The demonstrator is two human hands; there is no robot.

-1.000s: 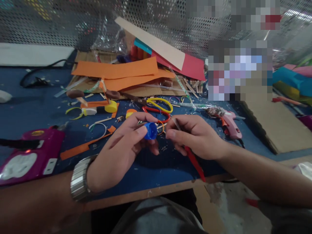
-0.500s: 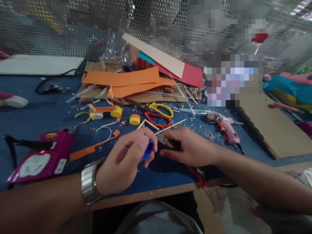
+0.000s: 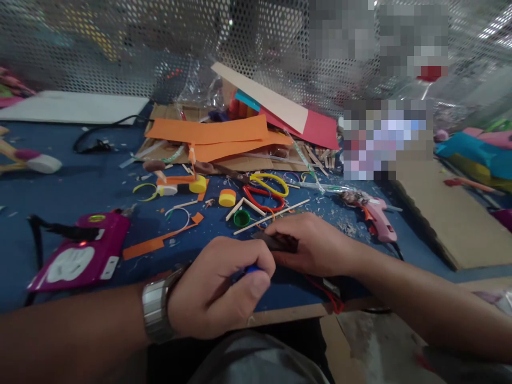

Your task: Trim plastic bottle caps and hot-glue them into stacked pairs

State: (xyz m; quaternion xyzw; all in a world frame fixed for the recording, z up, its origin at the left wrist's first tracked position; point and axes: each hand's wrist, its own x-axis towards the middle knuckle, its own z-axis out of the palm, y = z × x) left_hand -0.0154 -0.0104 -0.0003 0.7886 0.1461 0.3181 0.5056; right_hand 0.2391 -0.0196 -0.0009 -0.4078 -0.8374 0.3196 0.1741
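Note:
My left hand, with a metal watch on its wrist, is closed around a small blue cap, mostly hidden by the fingers. My right hand grips a dark, flat-tipped metal tool; its kind is unclear, and its tip points toward my left hand. Just beyond them lie a green cap, thin wooden sticks and scissors with yellow and red handles. A yellow cap with an orange top sits left of the scissors.
A purple device with a black cord lies at left. Orange strips and coloured sheets rest on cardboard at the back. To the right are a pink glue gun and a cardboard piece. A perforated metal screen stands behind.
My left hand has turned over and moved nearer the table edge and rightward, covering most of the blue cap. The green cap now shows. My right hand keeps its grip on the tool.

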